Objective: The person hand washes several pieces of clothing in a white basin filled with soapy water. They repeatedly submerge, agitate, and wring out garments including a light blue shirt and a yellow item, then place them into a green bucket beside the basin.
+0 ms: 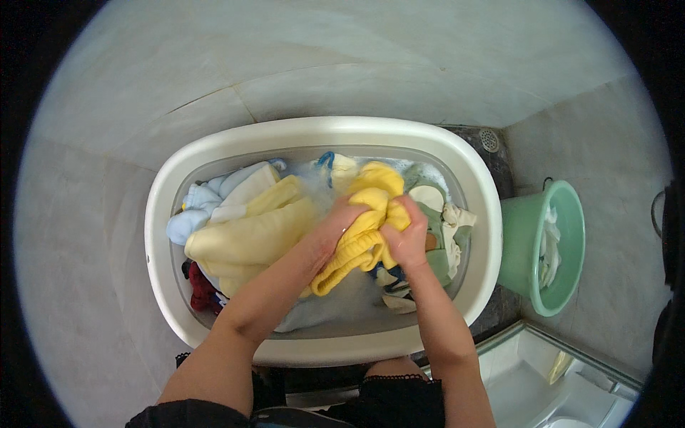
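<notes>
Both my hands grip a bunched yellow garment [374, 227] with a ribbed edge, over the middle of a white plastic tub [316, 128]. My left hand [342, 222] holds its left side and my right hand [408, 231] its right side. Cloudy, soapy water [342, 305] fills the tub. Left of my hands lies a pale yellow cloth [257, 230], with light blue clothing [200, 206] beyond it and dark red clothing [202, 289] below. Green and cream clothes [439, 235] lie to the right, partly under foam.
A green bucket [522, 246] with pale cloth [549, 249] inside stands tilted in view, right of the tub. A round floor drain [489, 140] is near the back right corner. Grey tiled walls [348, 43] surround the tub. A glass-like edge [583, 353] crosses the lower right.
</notes>
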Available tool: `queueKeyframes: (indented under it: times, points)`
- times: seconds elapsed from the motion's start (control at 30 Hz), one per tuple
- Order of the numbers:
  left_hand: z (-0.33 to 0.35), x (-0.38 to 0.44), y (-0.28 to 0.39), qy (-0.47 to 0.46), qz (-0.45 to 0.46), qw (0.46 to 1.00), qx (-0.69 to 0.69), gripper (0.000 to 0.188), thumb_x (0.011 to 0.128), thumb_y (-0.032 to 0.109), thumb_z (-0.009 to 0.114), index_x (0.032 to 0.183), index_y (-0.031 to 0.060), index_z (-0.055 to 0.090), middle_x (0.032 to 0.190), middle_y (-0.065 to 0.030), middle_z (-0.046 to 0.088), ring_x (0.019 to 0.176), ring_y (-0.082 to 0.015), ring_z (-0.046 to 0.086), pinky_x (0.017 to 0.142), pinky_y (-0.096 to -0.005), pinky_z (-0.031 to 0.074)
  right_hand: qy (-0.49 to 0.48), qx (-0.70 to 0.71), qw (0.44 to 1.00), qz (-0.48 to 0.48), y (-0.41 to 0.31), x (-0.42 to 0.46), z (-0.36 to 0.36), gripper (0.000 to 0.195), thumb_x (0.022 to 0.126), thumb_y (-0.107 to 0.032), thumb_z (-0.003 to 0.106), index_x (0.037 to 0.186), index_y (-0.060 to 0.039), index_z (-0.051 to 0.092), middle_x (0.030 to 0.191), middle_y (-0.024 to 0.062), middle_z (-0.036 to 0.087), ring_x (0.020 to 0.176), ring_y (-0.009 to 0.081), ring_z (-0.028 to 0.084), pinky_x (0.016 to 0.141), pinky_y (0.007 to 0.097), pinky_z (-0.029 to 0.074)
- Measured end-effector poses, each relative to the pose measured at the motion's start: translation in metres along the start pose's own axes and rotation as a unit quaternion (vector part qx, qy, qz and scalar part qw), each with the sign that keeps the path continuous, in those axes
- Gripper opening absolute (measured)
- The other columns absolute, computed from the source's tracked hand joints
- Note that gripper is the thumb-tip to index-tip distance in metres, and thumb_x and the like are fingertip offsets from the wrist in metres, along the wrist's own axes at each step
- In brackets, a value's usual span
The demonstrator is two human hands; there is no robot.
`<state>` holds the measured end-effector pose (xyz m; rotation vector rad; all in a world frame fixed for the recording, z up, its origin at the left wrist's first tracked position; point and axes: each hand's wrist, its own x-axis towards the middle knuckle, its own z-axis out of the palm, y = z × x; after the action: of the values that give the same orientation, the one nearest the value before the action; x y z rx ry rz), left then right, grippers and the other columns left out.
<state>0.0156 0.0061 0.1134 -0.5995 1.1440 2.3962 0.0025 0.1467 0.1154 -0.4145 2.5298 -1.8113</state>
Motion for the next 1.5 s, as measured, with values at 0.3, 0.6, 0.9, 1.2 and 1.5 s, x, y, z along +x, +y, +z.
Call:
queueKeyframes:
  times: [0.3,0.6,0.9,1.2,1.5]
  points:
    - [-0.031,0.011,0.007,-0.012,-0.170,0.981,-0.089,0.033,0.083,0.024,0.047,0.107,0.0012,0.050,0.090,-0.0141,0.059,0.075,-0.0233,0.060,0.066,-0.0361,0.050,0.083,0.319,0.937,0.116,-0.016,0.020,-0.034,0.057,0.061,-0.002,0.053,0.117,-0.0045,0.039,0.115,0.0154,0.045,0.102,0.0272,0.047,0.085,0.0384,0.041]
    - [-0.040,0.028,-0.023,-0.096,-0.058,0.979,-0.170,0.037,0.088,0.033,0.041,0.111,0.0041,0.048,0.092,-0.0077,0.056,0.081,-0.0167,0.056,0.070,-0.0311,0.047,-0.091,-0.167,0.914,-0.359,-0.056,-0.028,0.034,0.044,0.050,-0.017,0.063,0.094,-0.0180,0.060,0.102,0.0091,0.051,0.080,0.0269,0.049,0.067,0.0371,0.043]
    - [-0.010,-0.007,-0.017,0.011,-0.047,0.995,-0.086,0.031,0.089,0.028,0.040,0.107,0.0045,0.049,0.089,-0.0047,0.055,0.079,-0.0134,0.054,0.067,-0.0271,0.045,0.044,-0.192,0.963,-0.186,0.014,0.004,0.027,0.022,0.058,-0.014,0.061,0.080,-0.0123,0.060,0.078,0.0108,0.053,0.066,0.0262,0.052,0.056,0.0324,0.044]
    - [-0.012,0.000,0.020,-0.141,0.046,0.970,0.191,0.034,0.073,0.020,0.056,0.101,0.0005,0.053,0.090,-0.0048,0.057,0.082,-0.0139,0.054,0.070,-0.0258,0.043,-0.074,0.302,0.930,0.196,-0.015,0.046,-0.057,0.038,0.060,0.005,0.056,0.097,-0.0031,0.055,0.089,0.0043,0.054,0.084,0.0148,0.053,0.075,0.0252,0.043]
    - [0.003,-0.020,0.033,-0.106,0.006,0.983,0.149,0.051,0.062,0.007,0.063,0.110,-0.0010,0.049,0.098,-0.0100,0.057,0.086,-0.0182,0.056,0.077,-0.0293,0.044,-0.233,0.082,0.961,0.123,-0.016,0.022,-0.075,0.085,0.053,-0.003,0.074,0.128,-0.0133,0.036,0.094,0.0031,0.050,0.088,0.0146,0.049,0.082,0.0265,0.039]
